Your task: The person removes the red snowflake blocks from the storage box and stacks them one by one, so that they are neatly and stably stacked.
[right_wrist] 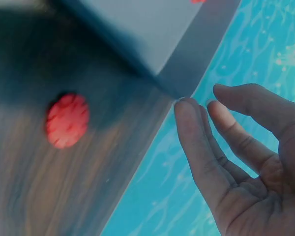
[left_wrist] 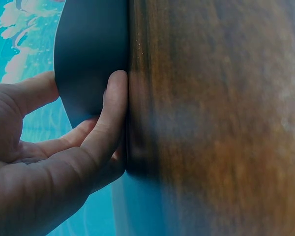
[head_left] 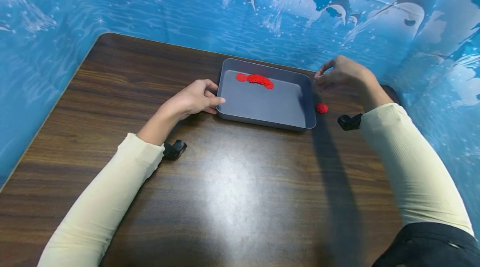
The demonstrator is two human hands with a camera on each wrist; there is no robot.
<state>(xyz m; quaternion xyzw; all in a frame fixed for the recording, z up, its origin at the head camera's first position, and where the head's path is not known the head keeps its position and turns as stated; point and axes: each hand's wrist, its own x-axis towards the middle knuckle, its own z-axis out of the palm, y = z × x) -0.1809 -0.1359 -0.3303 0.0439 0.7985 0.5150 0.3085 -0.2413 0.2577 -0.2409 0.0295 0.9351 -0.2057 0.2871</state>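
A dark grey rectangular baking tray (head_left: 258, 106) lies near the table's far edge. My left hand (head_left: 196, 99) grips its left wall, thumb over the rim and fingers against the outside, as the left wrist view (left_wrist: 64, 152) also shows. Inside, toward the back, several red round pieces (head_left: 258, 79) lie in an overlapping row. Just off the tray's right side, one red disc with a notched edge (head_left: 321, 108) rests on the wood, also seen as a disc (right_wrist: 67, 121) in the right wrist view. My right hand (head_left: 343, 73) hovers by the tray's back right corner, fingers loosely bent, holding nothing.
The brown wood-grain table (head_left: 123, 92) ends just behind the tray. A blue cloth with dolphins (head_left: 180, 13) hangs along the back and sides. Black wrist devices (head_left: 349, 122) sit at both cuffs. A dark shadow falls across the table on the right.
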